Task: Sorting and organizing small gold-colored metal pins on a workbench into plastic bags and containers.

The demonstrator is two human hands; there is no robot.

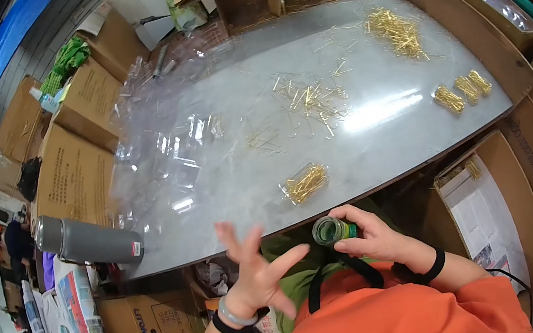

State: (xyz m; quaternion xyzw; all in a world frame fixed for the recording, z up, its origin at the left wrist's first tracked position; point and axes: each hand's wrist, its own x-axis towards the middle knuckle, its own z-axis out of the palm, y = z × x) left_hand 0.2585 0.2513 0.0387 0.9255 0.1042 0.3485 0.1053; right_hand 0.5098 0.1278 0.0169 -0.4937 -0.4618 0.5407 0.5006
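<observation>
Probably against spilling, the right hand (378, 238) is pinching a round green-labelled glass jar (342, 231) mouth-up; beside this grip, the left hand (255, 277) is hovering spread.

Tabletop (378, 162) brightly lit; a white glare streak thrown back right of centre, small glints scattered over clear plastic (190, 175) at left. Space beneath sunk in shadow. Left hand (256, 274) slightly blurred at the fingertips. Straight edges bowed, corners blacked out.
</observation>
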